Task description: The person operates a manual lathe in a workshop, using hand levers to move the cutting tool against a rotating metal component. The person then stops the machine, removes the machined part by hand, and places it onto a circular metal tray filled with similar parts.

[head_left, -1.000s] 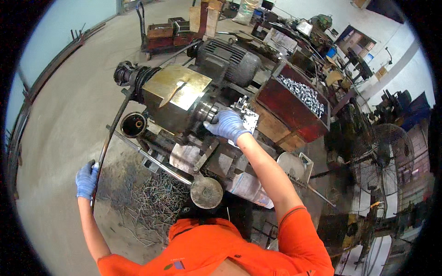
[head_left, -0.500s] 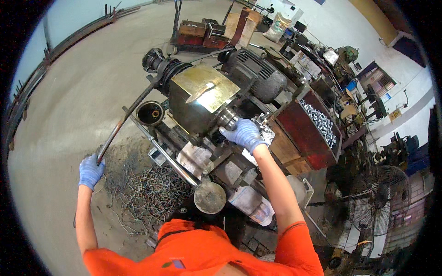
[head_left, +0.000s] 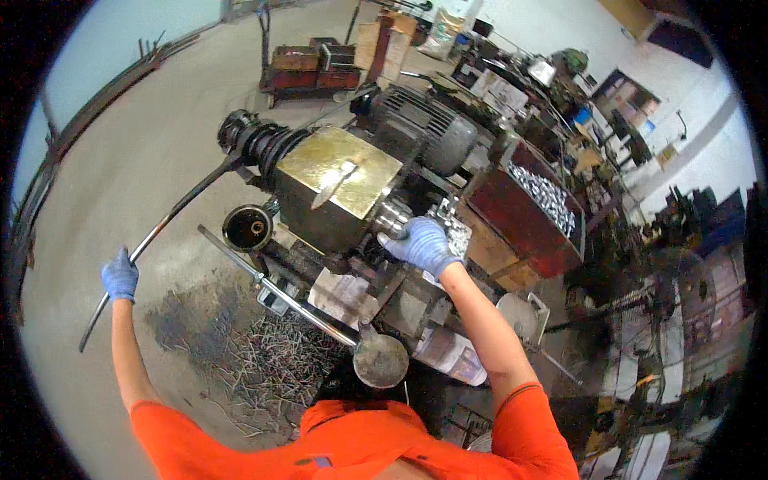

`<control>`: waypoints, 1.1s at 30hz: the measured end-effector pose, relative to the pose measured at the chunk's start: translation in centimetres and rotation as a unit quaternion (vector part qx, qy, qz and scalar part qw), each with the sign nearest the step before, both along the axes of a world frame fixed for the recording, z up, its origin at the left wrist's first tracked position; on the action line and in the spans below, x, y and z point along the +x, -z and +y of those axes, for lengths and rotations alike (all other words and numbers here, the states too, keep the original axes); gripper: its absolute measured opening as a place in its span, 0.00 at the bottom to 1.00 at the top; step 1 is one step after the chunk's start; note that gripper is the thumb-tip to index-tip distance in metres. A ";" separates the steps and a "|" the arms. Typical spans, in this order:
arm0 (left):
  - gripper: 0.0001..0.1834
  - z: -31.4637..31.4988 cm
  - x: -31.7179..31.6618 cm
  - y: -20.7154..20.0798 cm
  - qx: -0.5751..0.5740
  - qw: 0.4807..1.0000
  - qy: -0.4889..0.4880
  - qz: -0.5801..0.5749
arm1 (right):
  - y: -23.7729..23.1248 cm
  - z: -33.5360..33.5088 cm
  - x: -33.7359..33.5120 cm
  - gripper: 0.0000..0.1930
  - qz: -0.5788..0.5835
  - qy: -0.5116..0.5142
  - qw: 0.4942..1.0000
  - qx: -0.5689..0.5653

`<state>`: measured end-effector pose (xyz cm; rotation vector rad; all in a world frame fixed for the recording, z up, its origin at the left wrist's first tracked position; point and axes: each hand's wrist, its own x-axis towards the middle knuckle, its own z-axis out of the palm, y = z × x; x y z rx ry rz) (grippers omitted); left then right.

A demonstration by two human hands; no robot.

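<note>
A machine with a brass-coloured top plate [head_left: 340, 170] stands in front of me. From its left end a long dark lever [head_left: 178, 206] slants down toward me. My left hand [head_left: 120, 276], in a blue glove, is closed round this lever near its lower end. My right hand [head_left: 426, 245], gloved the same way, lies at the shiny metal spindle [head_left: 392, 217] on the machine's right side. Its thumb is against the spindle, and the fingers wrap over toward the far side, partly hidden. A silvery bar [head_left: 300, 308] runs below the machine to a round metal disc [head_left: 381, 360].
A dark red bin [head_left: 500, 200] of small metal parts stands right of the machine, beside an electric motor [head_left: 424, 128]. Metal scraps [head_left: 272, 360] litter the floor at lower left. A trolley with red boxes [head_left: 316, 70] is at the back; a fan [head_left: 676, 296] is at right.
My left hand has moved left and slightly up, swinging the lever outward with it. The right hand stays at the spindle. The whole view has shifted a little.
</note>
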<state>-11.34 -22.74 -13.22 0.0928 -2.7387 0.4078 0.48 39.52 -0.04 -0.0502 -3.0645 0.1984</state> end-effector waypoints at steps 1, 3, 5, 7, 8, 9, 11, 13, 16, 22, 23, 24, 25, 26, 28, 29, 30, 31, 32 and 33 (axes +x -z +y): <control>0.17 0.5 0.7 -0.6 0.051 0.999 0.003 0.017 | -0.2 -0.3 0.2 0.23 0.023 -0.017 1.000 0.001; 0.17 3.0 0.8 -1.0 0.159 0.986 0.028 0.045 | -0.6 0.4 1.0 0.29 -0.014 0.005 0.999 -0.034; 0.19 9.4 1.4 -1.2 0.263 0.888 0.288 0.245 | -2.2 1.4 3.4 0.25 0.143 -0.029 0.989 -0.033; 0.19 14.4 3.7 2.9 0.588 0.790 0.152 0.083 | -3.8 3.2 6.1 0.19 0.201 0.003 0.977 -0.065; 0.16 15.5 3.9 7.7 0.606 0.776 0.149 0.092 | -4.3 3.7 6.9 0.18 0.255 -0.025 0.961 -0.102; 0.18 17.9 4.0 10.3 0.571 0.810 0.110 -0.079 | -4.6 4.7 8.4 0.17 0.268 -0.018 0.957 -0.109; 0.22 24.0 6.2 13.7 0.457 0.841 0.130 -0.260 | -5.7 6.8 12.4 0.15 0.236 0.040 0.967 -0.091; 0.21 27.6 7.6 19.1 0.354 0.871 0.214 -0.265 | -4.9 9.4 16.3 0.15 0.273 0.086 0.955 -0.074; 0.23 27.1 4.4 17.4 0.021 0.894 0.269 -0.358 | -3.0 13.5 23.0 0.13 0.202 0.195 0.957 -0.077; 0.17 26.6 0.6 16.3 -0.033 0.904 0.269 -0.331 | 2.8 21.1 34.1 0.15 0.181 0.352 0.914 -0.089; 0.17 26.2 1.3 15.2 -0.029 0.907 0.248 -0.338 | 1.6 20.7 35.0 0.18 0.176 0.390 0.897 -0.108; 0.17 26.9 1.5 13.9 -0.024 0.908 0.239 -0.342 | 4.5 24.4 38.7 0.16 0.172 0.418 0.891 -0.055; 0.17 26.1 1.8 12.9 0.001 0.915 0.220 -0.337 | 5.7 25.9 40.7 0.17 0.169 0.435 0.884 -0.027; 0.17 24.9 2.1 12.0 0.027 0.922 0.197 -0.331 | 6.6 27.5 42.4 0.17 0.129 0.446 0.886 0.012; 0.18 22.6 2.9 9.9 0.077 0.933 0.152 -0.317 | 7.4 29.4 45.2 0.23 0.024 0.499 0.865 0.052; 0.19 23.0 3.6 7.3 0.147 0.933 0.106 -0.310 | 7.0 29.6 46.1 0.26 -0.041 0.531 0.844 0.062; 0.19 22.2 3.5 6.5 0.187 0.934 0.122 -0.280 | 7.2 30.2 47.3 0.29 -0.106 0.559 0.819 0.072; 0.18 20.6 3.4 5.2 0.226 0.933 0.134 -0.245 | 7.9 30.9 48.4 0.31 -0.111 0.569 0.811 0.082; 0.17 19.9 3.6 4.2 0.266 0.929 0.147 -0.212 | 8.2 31.3 49.1 0.33 -0.116 0.580 0.801 0.096; 0.17 19.6 3.7 3.4 0.329 0.912 0.153 -0.192 | 8.1 32.1 49.5 0.34 -0.153 0.591 0.787 0.086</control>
